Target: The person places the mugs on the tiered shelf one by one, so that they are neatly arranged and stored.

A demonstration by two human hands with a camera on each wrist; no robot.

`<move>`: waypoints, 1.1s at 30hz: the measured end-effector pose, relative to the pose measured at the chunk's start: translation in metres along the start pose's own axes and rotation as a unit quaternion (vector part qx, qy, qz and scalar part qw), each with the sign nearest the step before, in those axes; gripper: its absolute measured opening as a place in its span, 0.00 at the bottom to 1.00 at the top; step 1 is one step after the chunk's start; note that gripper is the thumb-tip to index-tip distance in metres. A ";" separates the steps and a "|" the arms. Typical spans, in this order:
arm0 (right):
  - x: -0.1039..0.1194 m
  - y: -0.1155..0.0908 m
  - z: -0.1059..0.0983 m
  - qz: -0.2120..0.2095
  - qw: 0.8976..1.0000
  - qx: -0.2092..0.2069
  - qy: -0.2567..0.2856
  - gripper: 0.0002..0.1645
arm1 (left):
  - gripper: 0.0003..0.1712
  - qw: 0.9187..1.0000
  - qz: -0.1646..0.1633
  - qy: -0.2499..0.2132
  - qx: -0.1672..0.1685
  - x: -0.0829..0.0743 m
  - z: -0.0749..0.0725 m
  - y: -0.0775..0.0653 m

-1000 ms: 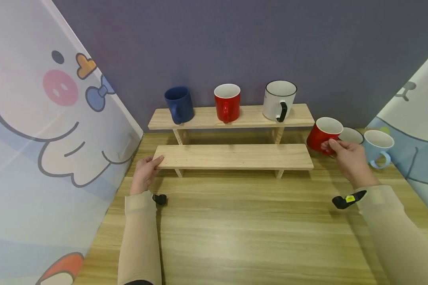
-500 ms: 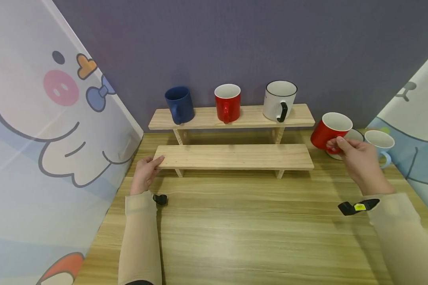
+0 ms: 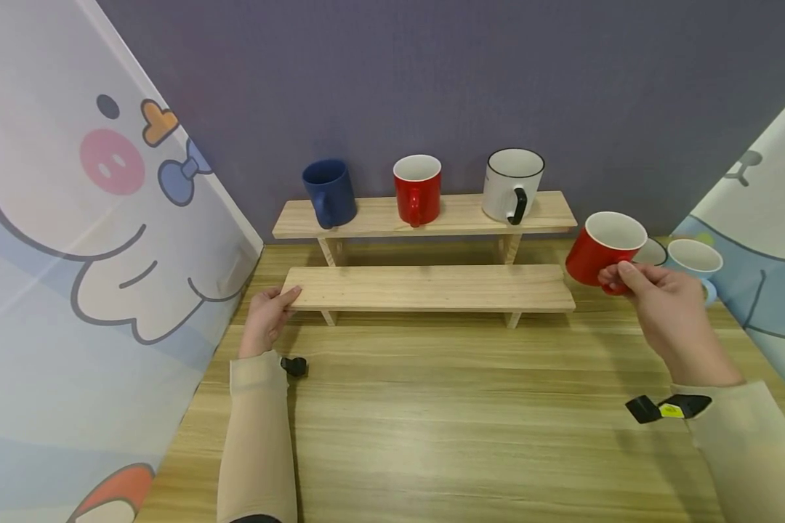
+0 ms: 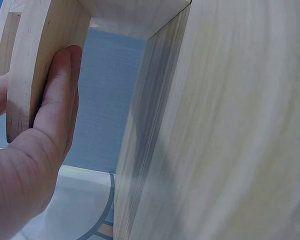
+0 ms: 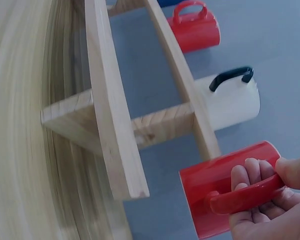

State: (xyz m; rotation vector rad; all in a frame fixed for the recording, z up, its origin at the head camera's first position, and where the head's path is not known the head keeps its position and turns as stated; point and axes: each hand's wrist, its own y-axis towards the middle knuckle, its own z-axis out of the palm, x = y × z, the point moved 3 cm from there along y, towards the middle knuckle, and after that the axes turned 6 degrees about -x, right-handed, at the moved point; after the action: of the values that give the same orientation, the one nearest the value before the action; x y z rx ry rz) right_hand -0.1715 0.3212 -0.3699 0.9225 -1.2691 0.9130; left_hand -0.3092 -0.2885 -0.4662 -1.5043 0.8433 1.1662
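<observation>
Thumb on top and fingers underneath, my left hand (image 3: 264, 319) pinches the left end of the lower board of a two-tier wooden shelf (image 3: 425, 287). The left wrist view shows its fingers (image 4: 55, 105) flat along the underside of the board. My right hand (image 3: 670, 316) grips the handle of a red mug (image 3: 589, 258) with a white inside. This mug is raised and slightly tilted off the lower board's right end. In the right wrist view, fingers curl through the mug's handle (image 5: 245, 197).
On the upper board stand a blue mug (image 3: 333, 196), another red mug (image 3: 404, 203) and a white mug (image 3: 500, 196) with a black handle. Behind my right hand are a dark-rimmed white mug (image 3: 651, 252) and a light blue mug (image 3: 693, 263). Patterned panels flank the wooden table (image 3: 419, 414).
The right hand has lifted the held red mug and drawn it a little right and toward me, dipping slightly in the last half second. The left hand and shelf have stayed put.
</observation>
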 end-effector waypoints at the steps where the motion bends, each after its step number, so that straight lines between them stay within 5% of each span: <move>1: 0.000 -0.003 0.001 0.000 1.000 0.002 0.004 0.14 | 0.36 1.000 0.000 -0.001 0.002 0.000 0.000 0.000; 17: -0.002 -0.034 0.040 -0.010 0.999 0.040 0.019 0.16 | 0.37 1.000 -0.004 0.007 0.003 -0.001 0.001 -0.001; 33: -0.024 -0.040 0.096 -0.013 0.987 0.033 -0.157 0.28 | 0.38 1.000 0.003 -0.002 0.009 0.000 0.000 -0.001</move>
State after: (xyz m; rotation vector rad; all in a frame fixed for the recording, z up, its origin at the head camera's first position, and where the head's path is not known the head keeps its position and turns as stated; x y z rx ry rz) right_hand -0.1712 0.2164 -0.3892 1.1652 -1.4969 0.8139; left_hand -0.3084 -0.2881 -0.4663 -1.4854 0.8546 1.1636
